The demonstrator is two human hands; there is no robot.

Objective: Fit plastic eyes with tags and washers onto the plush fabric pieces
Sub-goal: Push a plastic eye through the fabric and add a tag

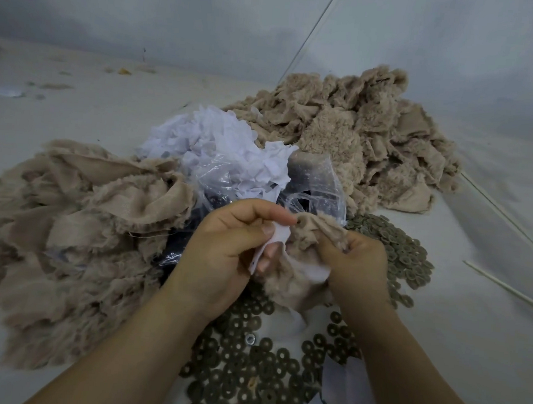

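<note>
Both of my hands meet at the centre over a beige plush piece (298,267). My left hand (224,249) pinches a small white tag (277,235) against the fabric with thumb and forefinger. My right hand (354,264) grips the plush piece from the right side. The plastic eye is hidden in the fabric. Several brown ring washers (247,374) lie scattered below my hands and to their right (403,252). A clear plastic bag (316,186) behind my hands holds dark eyes.
A heap of beige plush pieces (76,236) lies at the left and a larger heap (358,138) at the back right. A pile of white tags (225,145) sits between them. Thin white sticks (505,288) lie at the right on the grey table (76,109).
</note>
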